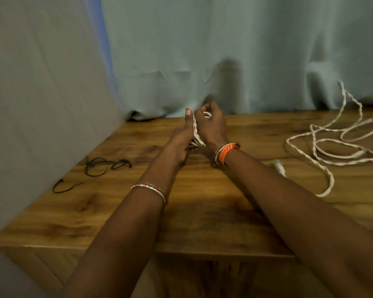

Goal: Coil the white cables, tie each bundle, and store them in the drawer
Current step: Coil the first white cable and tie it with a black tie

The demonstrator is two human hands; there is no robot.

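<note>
A coiled white cable bundle (196,134) is pinched between both my hands above the middle of the wooden table (202,211). My left hand (181,143) grips its left side, thumb pointing up. Around the bundle's top and right side curl the fingers of my right hand (211,125); most of the bundle is hidden by them. A second, twisted white cable (323,145) sprawls loose over the right of the table, one end rising against the curtain. A white plug (279,166) lies beside my right forearm.
Thin black ties (106,165) and another black tie (65,187) lie on the left of the table near the grey wall. A pale green curtain (224,50) hangs behind the table. Drawer fronts (41,267) show below the table's front edge.
</note>
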